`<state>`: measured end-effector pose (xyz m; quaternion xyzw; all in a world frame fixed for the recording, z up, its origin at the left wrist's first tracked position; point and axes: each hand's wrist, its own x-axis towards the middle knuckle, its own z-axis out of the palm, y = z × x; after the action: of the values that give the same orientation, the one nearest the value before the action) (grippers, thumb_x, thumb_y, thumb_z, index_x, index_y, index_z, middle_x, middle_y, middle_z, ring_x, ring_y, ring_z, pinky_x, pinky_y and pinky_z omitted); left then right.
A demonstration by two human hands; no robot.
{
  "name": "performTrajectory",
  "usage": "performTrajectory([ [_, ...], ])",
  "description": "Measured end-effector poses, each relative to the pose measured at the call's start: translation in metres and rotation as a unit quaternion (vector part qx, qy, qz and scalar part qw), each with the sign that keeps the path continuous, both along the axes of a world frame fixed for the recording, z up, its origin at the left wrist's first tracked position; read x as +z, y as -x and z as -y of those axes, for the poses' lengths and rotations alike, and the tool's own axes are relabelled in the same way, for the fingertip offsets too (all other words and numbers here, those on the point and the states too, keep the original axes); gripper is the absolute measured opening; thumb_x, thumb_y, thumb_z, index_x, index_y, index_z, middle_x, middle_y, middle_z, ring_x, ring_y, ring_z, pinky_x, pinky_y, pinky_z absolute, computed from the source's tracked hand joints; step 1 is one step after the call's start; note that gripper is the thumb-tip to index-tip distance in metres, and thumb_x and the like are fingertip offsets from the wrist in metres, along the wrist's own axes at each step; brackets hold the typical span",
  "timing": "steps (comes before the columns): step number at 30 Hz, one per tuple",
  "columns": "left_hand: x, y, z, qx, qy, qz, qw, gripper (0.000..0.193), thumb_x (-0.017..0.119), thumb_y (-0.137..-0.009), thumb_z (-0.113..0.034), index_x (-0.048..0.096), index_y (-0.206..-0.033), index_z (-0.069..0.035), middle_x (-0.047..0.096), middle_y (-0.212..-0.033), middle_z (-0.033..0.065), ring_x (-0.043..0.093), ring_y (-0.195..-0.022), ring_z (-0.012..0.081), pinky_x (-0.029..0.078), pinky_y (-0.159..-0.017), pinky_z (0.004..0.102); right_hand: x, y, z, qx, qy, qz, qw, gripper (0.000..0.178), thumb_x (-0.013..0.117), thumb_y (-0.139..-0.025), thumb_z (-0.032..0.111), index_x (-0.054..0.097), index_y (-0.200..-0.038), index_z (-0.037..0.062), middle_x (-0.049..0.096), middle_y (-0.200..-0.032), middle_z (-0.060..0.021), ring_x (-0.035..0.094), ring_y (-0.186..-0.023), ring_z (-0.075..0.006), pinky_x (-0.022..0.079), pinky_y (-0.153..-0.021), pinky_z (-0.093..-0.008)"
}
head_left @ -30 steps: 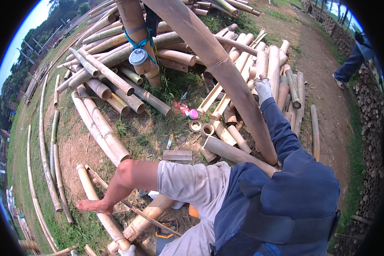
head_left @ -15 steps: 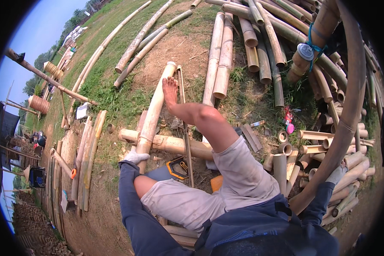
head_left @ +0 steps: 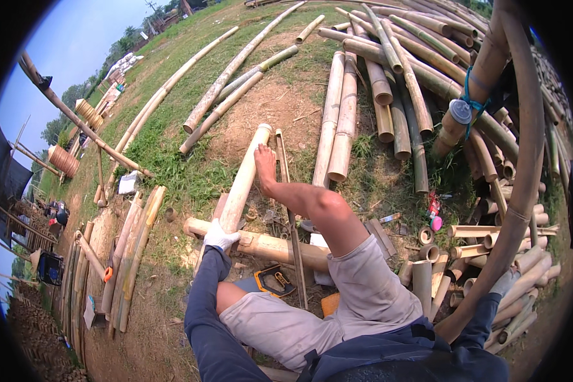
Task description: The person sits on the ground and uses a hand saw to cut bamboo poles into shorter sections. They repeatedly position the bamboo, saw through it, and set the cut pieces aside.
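Observation:
My left hand (head_left: 220, 236), in a white glove, is wrapped over a pale bamboo pole (head_left: 243, 181) where it crosses a thicker bamboo log (head_left: 280, 249) lying crosswise. My bare foot rests against the pole's far part. Out to the right, my right hand (head_left: 505, 280) in a greyish glove is beside a pile of short bamboo tubes (head_left: 530, 278); its fingers are blurred and partly hidden. A handsaw with a yellow and black handle (head_left: 275, 281) lies below the log. A narrow split bamboo strip (head_left: 291, 226) stretches past my foot.
A curved bamboo pole (head_left: 522, 191) rises between me and my right hand. Long bamboo poles (head_left: 344, 118) are stacked ahead and right. At left lie more poles (head_left: 126, 261) with an orange-handled tool (head_left: 108, 274). A pink-capped bottle (head_left: 434, 213) sits on the grass.
My left hand has slid forward along the bamboo pole to where it crosses the log. My right hand has shifted slightly beside the tube pile. The view has tilted up.

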<state>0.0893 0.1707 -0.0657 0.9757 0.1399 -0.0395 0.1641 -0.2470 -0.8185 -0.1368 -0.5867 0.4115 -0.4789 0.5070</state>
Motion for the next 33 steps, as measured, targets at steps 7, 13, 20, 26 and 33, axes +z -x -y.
performTrajectory([
  [7, -0.016, -0.005, -0.025, -0.031, 0.008, 0.001, 1.000, 0.098, 0.091, -0.062, -0.053, 0.064, -0.134, 0.008, 0.071, -0.129, 0.0287, 0.070, -0.121, 0.0380, 0.056, -0.103, 0.0416, -0.011, 0.001, 0.004, 0.002, 0.012, -0.018, 1.000, 0.048, 0.045, -0.115, 0.034, 0.052, -0.150, 0.0027, 0.063, -0.134, -0.0205, 0.063, -0.120, -0.0324, 0.052, -0.104, -0.0397],
  [13, 0.020, 0.041, -0.025, 0.034, 0.014, -0.015, 0.999, 0.089, 0.092, -0.061, -0.055, 0.070, -0.131, -0.004, 0.076, -0.124, 0.0237, 0.072, -0.118, 0.0381, 0.057, -0.102, 0.0439, -0.019, -0.002, 0.013, 0.018, 0.009, -0.025, 0.999, 0.048, 0.046, -0.114, 0.034, 0.050, -0.151, 0.0040, 0.062, -0.135, -0.0196, 0.062, -0.122, -0.0325, 0.052, -0.105, -0.0392],
  [20, 0.075, 0.125, -0.023, 0.099, -0.147, -0.028, 0.984, 0.087, 0.090, -0.057, -0.055, 0.069, -0.126, -0.006, 0.077, -0.117, 0.0214, 0.074, -0.112, 0.0389, 0.058, -0.097, 0.0486, -0.008, -0.043, 0.013, 0.054, 0.004, -0.024, 0.998, 0.049, 0.046, -0.114, 0.034, 0.049, -0.153, 0.0053, 0.059, -0.140, -0.0191, 0.059, -0.126, -0.0335, 0.050, -0.108, -0.0408],
  [26, 0.110, 0.192, -0.033, 0.158, -0.163, 0.006, 0.974, 0.083, 0.089, -0.058, -0.050, 0.069, -0.128, -0.011, 0.077, -0.115, 0.0194, 0.074, -0.110, 0.0385, 0.058, -0.097, 0.0484, 0.023, -0.145, -0.018, 0.152, 0.003, -0.003, 0.988, 0.049, 0.046, -0.114, 0.034, 0.049, -0.154, 0.0062, 0.055, -0.145, -0.0189, 0.056, -0.131, -0.0347, 0.047, -0.111, -0.0429],
  [33, 0.150, 0.286, -0.025, 0.270, -0.285, 0.069, 0.917, 0.079, 0.085, -0.067, -0.044, 0.063, -0.138, -0.018, 0.074, -0.119, 0.0153, 0.074, -0.109, 0.0351, 0.060, -0.095, 0.0484, 0.058, -0.298, -0.097, 0.313, 0.018, 0.048, 0.948, 0.050, 0.046, -0.114, 0.035, 0.048, -0.155, 0.0073, 0.050, -0.151, -0.0186, 0.053, -0.136, -0.0361, 0.044, -0.114, -0.0453],
])
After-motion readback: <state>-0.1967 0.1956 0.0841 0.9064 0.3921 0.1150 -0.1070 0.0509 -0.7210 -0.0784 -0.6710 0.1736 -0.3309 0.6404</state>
